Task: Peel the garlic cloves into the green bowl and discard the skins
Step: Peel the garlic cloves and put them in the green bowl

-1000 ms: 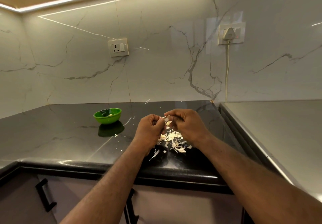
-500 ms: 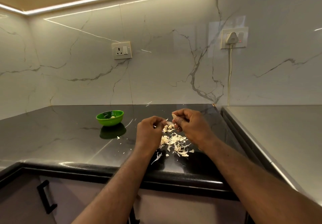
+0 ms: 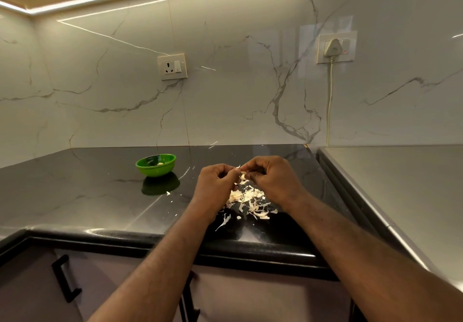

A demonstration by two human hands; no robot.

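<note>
Head view looks down at a dark, glossy worktop point(image 3: 87, 196) in a marble-walled corner. Both hands meet above its front part. The left hand point(image 3: 216, 184) and the right hand point(image 3: 271, 178) have their fingers point(image 3: 253, 168) curled and pinch one small garlic clove point(image 3: 242, 172) between them, a pale scrap of peel sticking up from it. Directly under the hands lies a loose heap of garlic skins point(image 3: 248, 200), with a few stray flakes scattered to its left. The green bowl point(image 3: 156, 170) stands well apart, further back and to the left, and a pale peeled clove point(image 3: 160, 163) shows inside it. On the wall are a socket point(image 3: 172, 66) and a white plug point(image 3: 332, 48) with its cord point(image 3: 330, 101) hanging down.
</note>
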